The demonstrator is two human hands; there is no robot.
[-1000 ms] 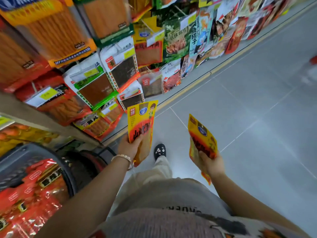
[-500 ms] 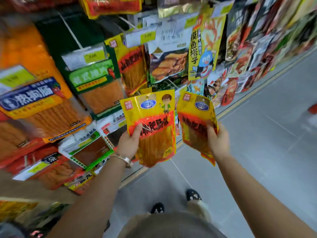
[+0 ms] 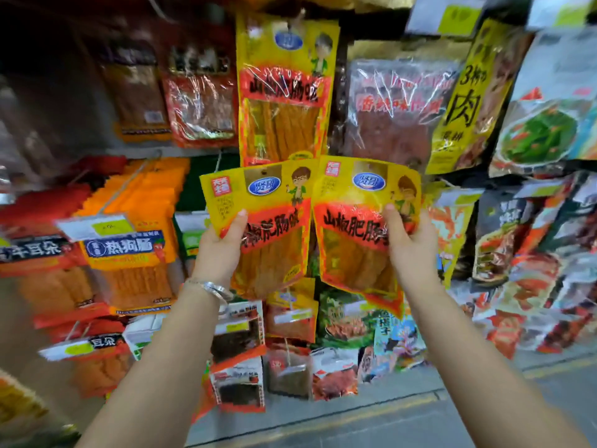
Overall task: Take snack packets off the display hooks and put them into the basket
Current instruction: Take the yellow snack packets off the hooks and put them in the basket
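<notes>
I hold two matching yellow snack packets up in front of the display. My left hand (image 3: 223,250) grips the left yellow packet (image 3: 268,221) by its left edge, thumb on the front. My right hand (image 3: 408,247) grips the right yellow packet (image 3: 352,227) at its right side. The two packets sit side by side, edges touching. Directly above them a third packet of the same kind (image 3: 284,88) hangs on its hook. The basket is out of view.
The rack is crowded with hanging snack packets: orange ones (image 3: 129,253) at the left, a red one (image 3: 391,111) and a yellow-black one (image 3: 468,101) at the right. Grey floor with a yellow line (image 3: 355,418) runs along the bottom right.
Both hands have risen from waist height to the rack, carrying the two yellow packets. My view swung up from the floor and basket to the display.
</notes>
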